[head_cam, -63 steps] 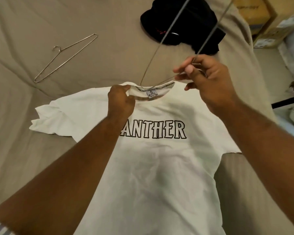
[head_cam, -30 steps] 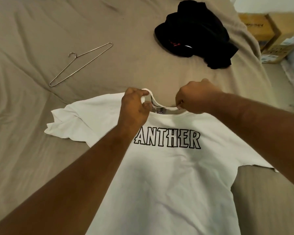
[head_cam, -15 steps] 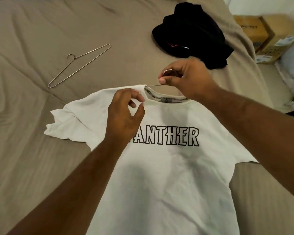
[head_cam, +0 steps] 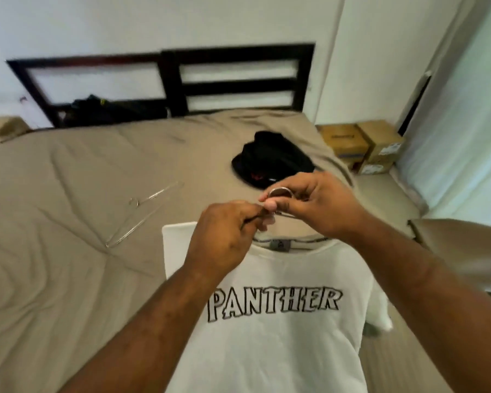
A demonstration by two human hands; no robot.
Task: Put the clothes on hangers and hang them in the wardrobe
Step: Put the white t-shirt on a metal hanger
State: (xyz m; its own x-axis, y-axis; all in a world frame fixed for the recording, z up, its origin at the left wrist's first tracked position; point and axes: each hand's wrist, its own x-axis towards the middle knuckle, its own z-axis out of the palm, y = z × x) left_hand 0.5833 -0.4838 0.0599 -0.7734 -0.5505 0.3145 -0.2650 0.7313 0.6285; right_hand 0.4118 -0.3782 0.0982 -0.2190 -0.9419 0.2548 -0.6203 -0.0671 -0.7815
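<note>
A white T-shirt (head_cam: 278, 341) printed PANTHER hangs lifted above the bed on a wire hanger, whose hook (head_cam: 279, 191) sticks up above the collar. My right hand (head_cam: 315, 202) pinches that hook. My left hand (head_cam: 224, 239) sits just left of it with fingers curled at the hanger's neck wire; the rest of the hanger is hidden inside the shirt. A second wire hanger (head_cam: 142, 215) lies on the bed to the left. A black garment (head_cam: 271, 161) lies bunched on the bed behind my hands.
The tan bed cover (head_cam: 54, 222) fills the left and middle. A dark headboard (head_cam: 176, 83) stands against the white wall. Cardboard boxes (head_cam: 363, 146) sit on the floor at the right, beside a pale door or curtain.
The shirt has gone from lying flat on the bed to hanging lifted on the hanger. My left hand let go of the collar and moved up to the hanger's neck. The view tilted up.
</note>
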